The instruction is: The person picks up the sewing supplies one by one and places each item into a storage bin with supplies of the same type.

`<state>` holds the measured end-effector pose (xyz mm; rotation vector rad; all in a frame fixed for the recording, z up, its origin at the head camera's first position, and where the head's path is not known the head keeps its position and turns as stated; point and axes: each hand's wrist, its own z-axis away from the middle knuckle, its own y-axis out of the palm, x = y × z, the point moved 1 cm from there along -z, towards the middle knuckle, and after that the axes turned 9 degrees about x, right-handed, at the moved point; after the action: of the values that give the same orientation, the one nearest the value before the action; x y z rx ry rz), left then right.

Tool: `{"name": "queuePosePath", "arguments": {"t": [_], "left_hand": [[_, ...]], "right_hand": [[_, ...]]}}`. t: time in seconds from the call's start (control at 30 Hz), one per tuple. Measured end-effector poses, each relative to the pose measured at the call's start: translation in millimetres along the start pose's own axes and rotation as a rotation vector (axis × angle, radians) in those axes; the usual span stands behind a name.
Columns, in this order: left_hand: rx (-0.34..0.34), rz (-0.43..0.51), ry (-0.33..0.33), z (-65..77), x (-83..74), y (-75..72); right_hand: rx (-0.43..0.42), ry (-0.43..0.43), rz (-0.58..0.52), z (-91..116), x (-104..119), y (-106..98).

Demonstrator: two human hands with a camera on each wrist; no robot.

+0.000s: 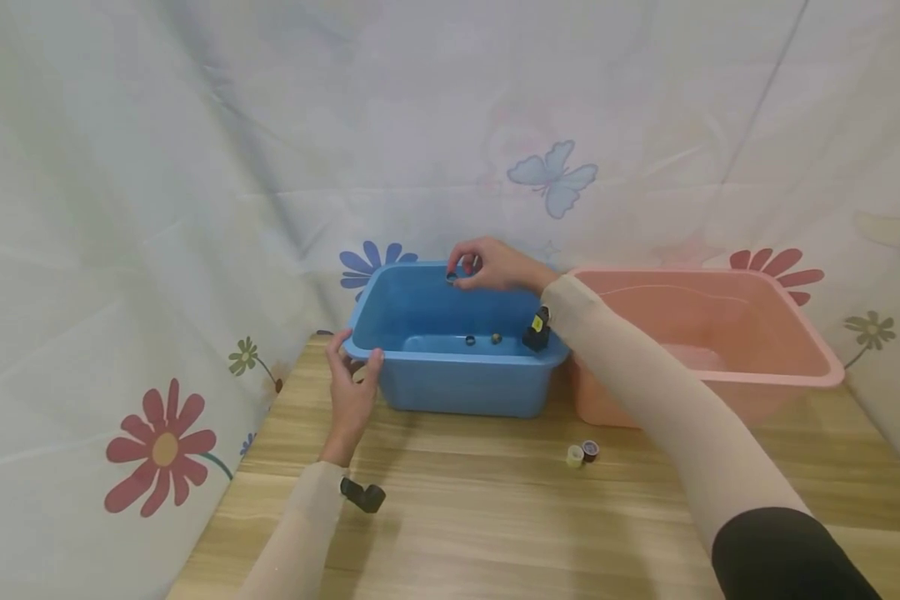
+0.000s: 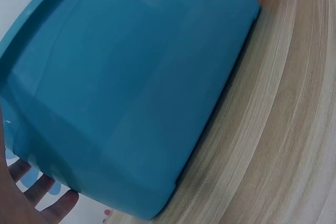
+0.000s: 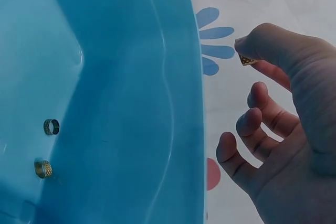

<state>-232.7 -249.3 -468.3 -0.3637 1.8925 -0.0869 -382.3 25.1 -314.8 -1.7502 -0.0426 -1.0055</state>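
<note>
Over the blue tub [image 1: 461, 385], my right hand [image 1: 495, 265] pinches a small dimpled metal ring [image 3: 247, 60] between thumb and index finger. The other fingers of that hand are loosely bent. Two similar bands lie on the tub floor: a dark ring [image 3: 51, 127] and a gold ring [image 3: 43, 169] near it. At the tub's near left corner, my left hand [image 1: 352, 404] grips the rim, its thumb on the front side. In the left wrist view, its fingertips [image 2: 65, 203] press against the tub's end wall.
A pink tub [image 1: 772, 379] stands close by on the right. In front of it on the wooden table [image 1: 487, 500] sit a pale yellow small roll [image 1: 574, 456] and a dark small roll [image 1: 590, 451], side by side. A printed curtain [image 1: 420, 125] hangs behind the tubs.
</note>
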Motion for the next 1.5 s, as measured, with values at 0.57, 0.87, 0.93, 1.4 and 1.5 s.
{"name": "queuePosePath", "arguments": {"t": [0.57,0.87,0.93,1.4,1.5], "left_hand": [[0.056,0.052,-0.043,9.1,-34.9,-1.4],[0.050,0.055,-0.042,9.3,-33.5,-1.7],[0.047,0.058,-0.038,9.5,-34.2,-1.2],[0.048,0.052,-0.028,10.1,-35.1,-1.5],[0.047,0.049,-0.030,10.5,-34.7,-1.1]], "right_hand": [[-0.077,0.026,0.008,-15,-7,8],[-0.069,0.072,0.015,-19,-8,11],[-0.071,0.072,0.012,-20,-8,12],[-0.087,0.077,0.033,-26,-11,18],[-0.096,0.089,0.040,-26,-10,19]]}}
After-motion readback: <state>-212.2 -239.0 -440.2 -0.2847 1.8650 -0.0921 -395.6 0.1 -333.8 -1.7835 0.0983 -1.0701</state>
